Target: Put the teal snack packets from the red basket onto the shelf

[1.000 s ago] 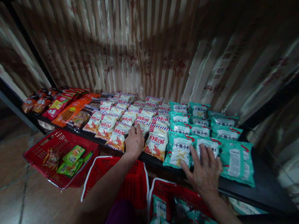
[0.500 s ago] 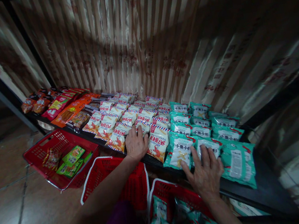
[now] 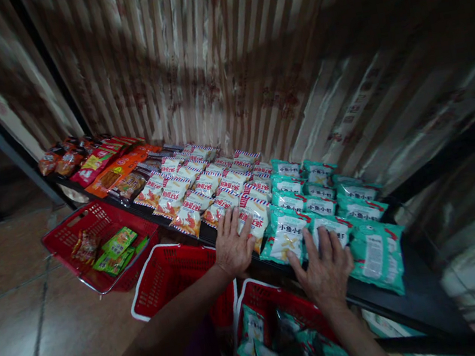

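Note:
My left hand (image 3: 234,244) lies open, fingers spread, over the front edge of a white snack bag (image 3: 253,215) with red lettering and a striped top. More of these white bags (image 3: 187,213) stand in rows to its left. With fingers apart, my right hand (image 3: 325,266) rests on a teal snack bag (image 3: 328,228) in the front row. Beside it on the left is another teal bag (image 3: 290,233), and a larger teal bag (image 3: 377,256) lies to the right. Neither hand grips a bag.
A black shelf (image 3: 420,287) holds the bags, with orange packets (image 3: 113,173) and red packets (image 3: 96,164) at its far left. Below stand a red basket (image 3: 60,238) with green packets, a white-rimmed red basket (image 3: 163,275) and another basket (image 3: 263,289) holding teal bags. Striped cardboard (image 3: 208,55) lines the back.
My left hand has moved right along the front row, from between two white bags onto the rightmost white bag. My right hand stays on the teal bag.

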Demonstrator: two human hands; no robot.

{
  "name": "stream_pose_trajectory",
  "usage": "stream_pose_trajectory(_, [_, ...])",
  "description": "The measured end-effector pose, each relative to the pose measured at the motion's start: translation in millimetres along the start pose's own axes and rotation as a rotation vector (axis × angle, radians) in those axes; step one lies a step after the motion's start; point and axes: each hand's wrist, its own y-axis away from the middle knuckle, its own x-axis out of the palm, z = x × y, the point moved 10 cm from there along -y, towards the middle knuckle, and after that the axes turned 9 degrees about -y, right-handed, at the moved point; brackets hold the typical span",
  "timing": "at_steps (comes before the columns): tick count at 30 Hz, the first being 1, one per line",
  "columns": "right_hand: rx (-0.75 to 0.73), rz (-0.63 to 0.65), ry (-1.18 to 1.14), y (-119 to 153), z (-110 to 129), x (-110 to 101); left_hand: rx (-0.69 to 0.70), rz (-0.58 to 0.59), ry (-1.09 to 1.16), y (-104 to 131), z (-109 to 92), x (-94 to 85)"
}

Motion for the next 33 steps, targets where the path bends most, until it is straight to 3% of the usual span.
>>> stream_pose_trajectory(5, [-0.003,0.008,0.005,1,1,1,-0.012,-0.011,0.022,7,2,-2.7])
stream_pose_trajectory(10, [-0.004,0.002,0.003,2,-1,0,-0.017,-0.008,0.017,27,6,-11.9])
stream_pose_trajectory(12, [-0.006,0.0,0.003,2,-1,0,-0.099,-0.026,-0.014,35,24,-16.2])
stream_pose_trajectory(17, [0.002,0.007,-0.01,2,0,1,-0.469,-0.141,-0.094,50,100,-25.0])
stream_pose_trajectory(20, [0.005,0.0,-0.023,1,1,0,-0.477,-0.119,-0.054,48,121,-16.0])
stream_pose_trajectory(33, [-0.039,-0.039,0.02,-1,5,-3,-0.459,-0.153,-0.055,25,133,-9.1])
